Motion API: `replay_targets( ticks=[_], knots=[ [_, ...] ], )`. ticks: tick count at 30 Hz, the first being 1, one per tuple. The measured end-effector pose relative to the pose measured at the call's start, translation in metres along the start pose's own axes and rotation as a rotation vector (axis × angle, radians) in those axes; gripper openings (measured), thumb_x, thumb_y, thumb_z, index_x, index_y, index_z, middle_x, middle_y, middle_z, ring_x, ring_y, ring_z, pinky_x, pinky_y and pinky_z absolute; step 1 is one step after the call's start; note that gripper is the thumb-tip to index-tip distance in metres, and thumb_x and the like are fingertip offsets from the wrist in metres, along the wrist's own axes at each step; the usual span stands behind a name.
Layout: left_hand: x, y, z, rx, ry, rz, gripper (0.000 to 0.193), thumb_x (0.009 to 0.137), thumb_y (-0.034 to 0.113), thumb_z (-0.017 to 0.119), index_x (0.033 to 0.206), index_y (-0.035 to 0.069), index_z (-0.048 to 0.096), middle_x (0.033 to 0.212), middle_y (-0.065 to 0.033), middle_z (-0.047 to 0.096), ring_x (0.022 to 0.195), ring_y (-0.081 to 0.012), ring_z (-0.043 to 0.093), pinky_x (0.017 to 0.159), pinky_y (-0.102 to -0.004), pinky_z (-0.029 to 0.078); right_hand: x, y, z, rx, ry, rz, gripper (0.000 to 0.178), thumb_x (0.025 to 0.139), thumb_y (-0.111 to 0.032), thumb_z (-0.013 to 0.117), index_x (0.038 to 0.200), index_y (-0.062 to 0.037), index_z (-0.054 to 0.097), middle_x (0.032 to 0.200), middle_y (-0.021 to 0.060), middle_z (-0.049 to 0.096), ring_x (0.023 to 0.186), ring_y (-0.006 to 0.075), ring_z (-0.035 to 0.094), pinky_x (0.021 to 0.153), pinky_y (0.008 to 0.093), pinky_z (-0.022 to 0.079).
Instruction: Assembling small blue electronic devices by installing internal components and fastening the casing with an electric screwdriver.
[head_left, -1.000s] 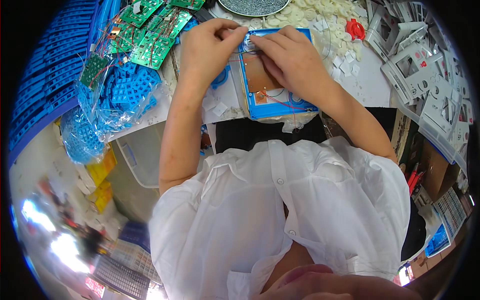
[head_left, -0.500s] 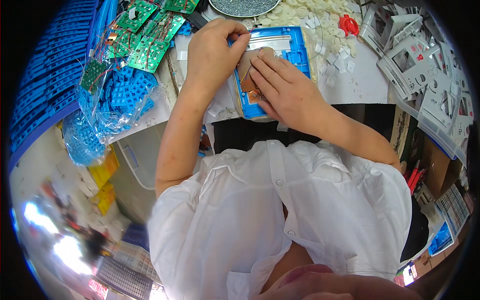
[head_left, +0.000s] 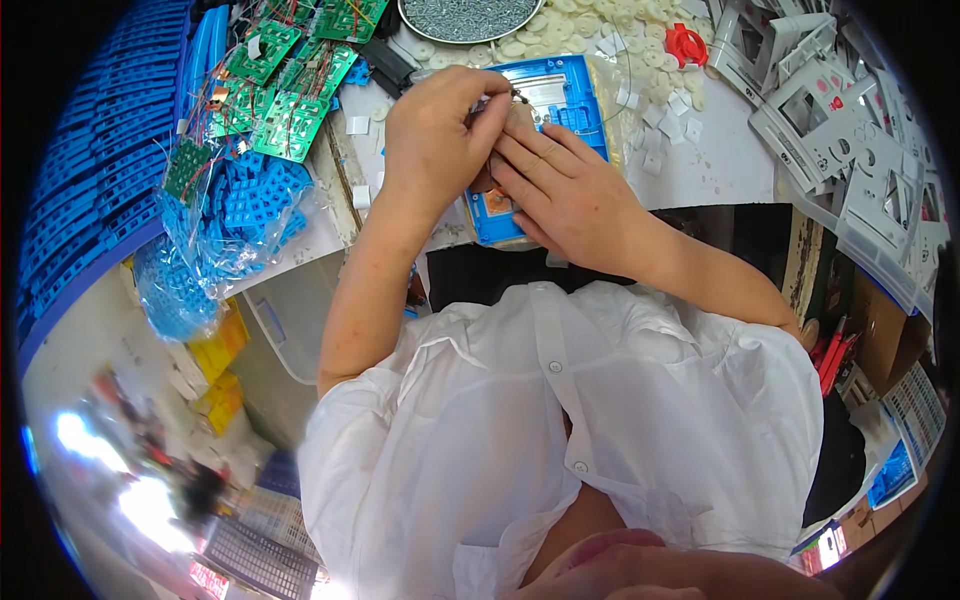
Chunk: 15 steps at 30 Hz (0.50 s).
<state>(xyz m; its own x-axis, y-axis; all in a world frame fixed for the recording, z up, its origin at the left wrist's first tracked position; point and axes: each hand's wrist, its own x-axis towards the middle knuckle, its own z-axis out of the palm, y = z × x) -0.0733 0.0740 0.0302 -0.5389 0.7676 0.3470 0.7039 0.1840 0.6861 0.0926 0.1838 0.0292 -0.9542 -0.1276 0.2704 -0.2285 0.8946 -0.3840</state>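
Where the white worktop (head_left: 735, 158) spans the far side, an open blue plastic housing (head_left: 577, 98) lies centrally at its near edge. The right hand (head_left: 578, 202) lies over the housing, fingers extended, close together. The left hand (head_left: 440, 132) curls at the left, thumb and forefinger nearly meeting beside a small dark piece (head_left: 519, 97); any pinch cannot be confirmed. Judged step: handwork inside the housing; the next move calls for steadiness.
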Motion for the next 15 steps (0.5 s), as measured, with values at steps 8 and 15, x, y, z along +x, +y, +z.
replay_targets(
  ticks=[8, 15],
  knots=[
    [-0.008, 0.005, 0.005, -0.015, 0.008, 0.001, 0.006, 0.084, 0.011, 0.074, 0.089, 0.008, 0.071, 0.082, -0.0065, 0.069, 0.072, -0.0265, 0.067, 0.066, -0.0366, 0.052, 0.007, 0.035, -0.023, 0.171, 0.323, 0.185, 0.023, 0.079, -0.014, 0.078, 0.100, -0.0064, 0.073, 0.093, 0.0089, 0.070, 0.090, 0.0292, 0.067, 0.079, 0.0398, 0.054],
    [-0.014, 0.007, -0.004, -0.097, -0.060, -0.078, 0.008, 0.085, 0.013, 0.076, 0.090, 0.009, 0.072, 0.080, -0.0043, 0.068, 0.071, -0.0231, 0.066, 0.071, -0.0351, 0.048, 0.026, 0.049, -0.011, 0.173, 0.374, 0.166, 0.013, 0.082, -0.011, 0.078, 0.092, -0.0054, 0.073, 0.085, 0.0078, 0.070, 0.080, 0.0273, 0.065, 0.070, 0.0368, 0.053]
  ],
)
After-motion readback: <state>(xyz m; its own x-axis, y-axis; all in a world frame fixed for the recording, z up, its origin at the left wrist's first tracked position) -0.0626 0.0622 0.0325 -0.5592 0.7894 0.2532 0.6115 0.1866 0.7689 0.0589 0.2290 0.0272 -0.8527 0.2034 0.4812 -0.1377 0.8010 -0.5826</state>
